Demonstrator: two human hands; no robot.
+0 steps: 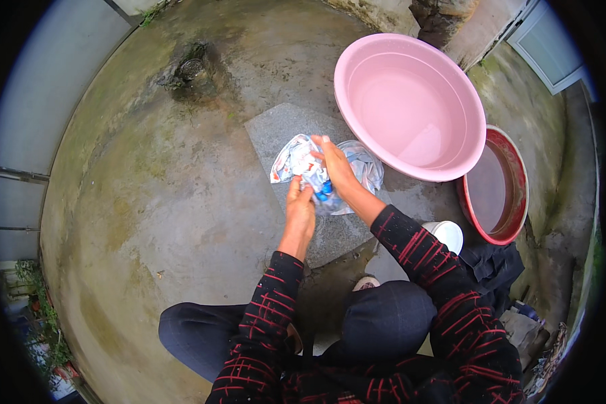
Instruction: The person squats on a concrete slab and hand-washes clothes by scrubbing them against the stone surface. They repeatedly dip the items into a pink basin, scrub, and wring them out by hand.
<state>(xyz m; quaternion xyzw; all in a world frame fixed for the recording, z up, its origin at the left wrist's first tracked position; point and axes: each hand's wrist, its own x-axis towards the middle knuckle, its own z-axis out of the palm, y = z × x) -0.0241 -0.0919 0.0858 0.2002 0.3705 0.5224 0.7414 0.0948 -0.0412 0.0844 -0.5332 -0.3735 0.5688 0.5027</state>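
Observation:
A wet white cloth garment (298,159) with blue and red patches is bunched up between my two hands. My left hand (300,212) grips its near side, thumb on top. Against its right side lies my right hand (336,164), fingers pointing away from me and somewhat spread; the palm side is hidden. Part of the fabric spreads to the right, past my right wrist, onto a grey stone slab (328,242). The slab lies flat on the concrete ground beneath the cloth.
A large pink plastic basin (351,136) with water stands at the far right of the slab. Beside it is a red basin (520,202) holding murky water. Closer to me are a white bucket (447,235) and dark cloth (495,265). A drain (191,68) lies at upper left.

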